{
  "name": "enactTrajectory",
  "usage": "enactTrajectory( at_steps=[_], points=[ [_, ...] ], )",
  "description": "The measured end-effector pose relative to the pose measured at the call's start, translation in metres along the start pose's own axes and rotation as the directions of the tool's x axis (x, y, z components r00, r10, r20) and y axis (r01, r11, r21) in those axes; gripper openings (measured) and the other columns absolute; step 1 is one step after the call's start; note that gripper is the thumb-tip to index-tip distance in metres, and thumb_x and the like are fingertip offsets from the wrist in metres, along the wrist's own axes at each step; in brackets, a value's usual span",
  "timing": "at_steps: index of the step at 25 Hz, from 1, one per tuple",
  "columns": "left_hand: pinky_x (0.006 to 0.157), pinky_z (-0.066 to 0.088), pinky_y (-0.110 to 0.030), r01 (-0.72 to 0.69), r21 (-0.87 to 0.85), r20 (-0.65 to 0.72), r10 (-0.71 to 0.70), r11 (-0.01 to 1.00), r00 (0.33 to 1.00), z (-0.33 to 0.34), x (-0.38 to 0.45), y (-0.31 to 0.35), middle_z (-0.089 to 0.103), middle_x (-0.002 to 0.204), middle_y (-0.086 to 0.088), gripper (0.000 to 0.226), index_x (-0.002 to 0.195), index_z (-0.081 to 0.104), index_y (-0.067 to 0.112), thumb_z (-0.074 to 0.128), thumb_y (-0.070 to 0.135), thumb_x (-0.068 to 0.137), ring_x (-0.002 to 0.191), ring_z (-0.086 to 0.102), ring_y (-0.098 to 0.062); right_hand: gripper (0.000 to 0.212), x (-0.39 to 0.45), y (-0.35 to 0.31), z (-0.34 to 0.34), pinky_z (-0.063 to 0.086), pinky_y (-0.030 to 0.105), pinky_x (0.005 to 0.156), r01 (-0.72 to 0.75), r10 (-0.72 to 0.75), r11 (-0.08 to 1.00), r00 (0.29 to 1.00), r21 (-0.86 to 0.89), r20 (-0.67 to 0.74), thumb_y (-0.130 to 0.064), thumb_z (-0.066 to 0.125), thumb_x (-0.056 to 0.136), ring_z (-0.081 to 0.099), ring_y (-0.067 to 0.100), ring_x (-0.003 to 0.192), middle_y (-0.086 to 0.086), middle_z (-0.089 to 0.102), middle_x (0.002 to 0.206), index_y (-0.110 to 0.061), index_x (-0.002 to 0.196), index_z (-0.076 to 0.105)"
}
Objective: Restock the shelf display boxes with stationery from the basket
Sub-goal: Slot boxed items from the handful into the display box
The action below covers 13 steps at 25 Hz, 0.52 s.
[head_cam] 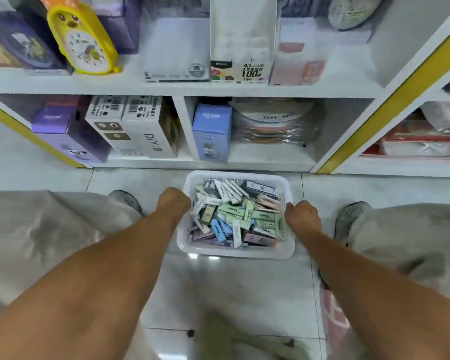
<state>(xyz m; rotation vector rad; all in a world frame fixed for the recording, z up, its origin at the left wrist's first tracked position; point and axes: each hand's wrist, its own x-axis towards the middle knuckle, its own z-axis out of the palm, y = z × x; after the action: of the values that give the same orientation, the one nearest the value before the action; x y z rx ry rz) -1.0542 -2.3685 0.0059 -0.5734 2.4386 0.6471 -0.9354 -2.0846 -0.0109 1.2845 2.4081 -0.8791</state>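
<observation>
The left hand (174, 202) is curled over the left rim of the basket (290, 249), knuckles up and fingers folded down around the edge, and the right hand (302, 214) is wrapped the same way over the right rim, thumb toward the inside. Both forearms reach straight forward and down from the camera, roughly parallel, so the person looks crouched or seated low with a knee on either side and a shoe (350, 219) just outside the right hand. Between the hands the basket sits on the tiled floor (244, 289), just in front of the lowest shelf, and it is heaped with small stationery packs (234, 216) in green, blue, pink and white, lying every which way. Judging by that full heap, restocking has hardly begun: nothing from the basket is in either hand, and no pack can be seen placed on the shelf. The shelf unit (182, 88) beyond holds cartons and boxes, among them a blue box (211, 132) straight ahead of the basket and a white display box (242, 40) on the tier above, with a yellow clock (82, 37) off to the left. Which boxes are meant to take the packs cannot be told from here; picking, sorting and filling all seem left to do.
</observation>
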Motion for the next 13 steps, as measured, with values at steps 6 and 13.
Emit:
enactTrajectory(
  at_steps=[6,13],
  points=[
    [0.073,0.058,-0.037,0.039,-0.003,0.105,-0.038,0.999,0.994,0.038,0.019,-0.025,0.069,0.103,-0.021,0.014,0.080,0.055,0.005,0.063,0.014,0.086,0.083,0.065,-0.033,0.031,0.028,0.010,0.034,0.047,0.038,0.083,0.008,0.002,0.991,0.997,-0.131,0.074,-0.024,0.048,0.099,0.061,0.042,0.107,0.026,0.065,0.114,0.005,0.104,0.060],
    [0.092,0.045,-0.041,-0.646,0.419,0.103,0.674,0.638,0.732,0.079,-0.016,0.025,0.048,0.131,-0.011,0.061,0.132,0.045,0.007,0.066,-0.003,0.076,0.121,0.047,-0.031,0.044,0.015,-0.008,0.049,0.045,0.034,0.089,0.350,-0.364,0.914,0.931,-0.207,-0.033,-0.003,0.054,0.093,0.055,0.030,0.117,0.008,0.051,0.131,-0.011,0.135,0.051]
  ],
)
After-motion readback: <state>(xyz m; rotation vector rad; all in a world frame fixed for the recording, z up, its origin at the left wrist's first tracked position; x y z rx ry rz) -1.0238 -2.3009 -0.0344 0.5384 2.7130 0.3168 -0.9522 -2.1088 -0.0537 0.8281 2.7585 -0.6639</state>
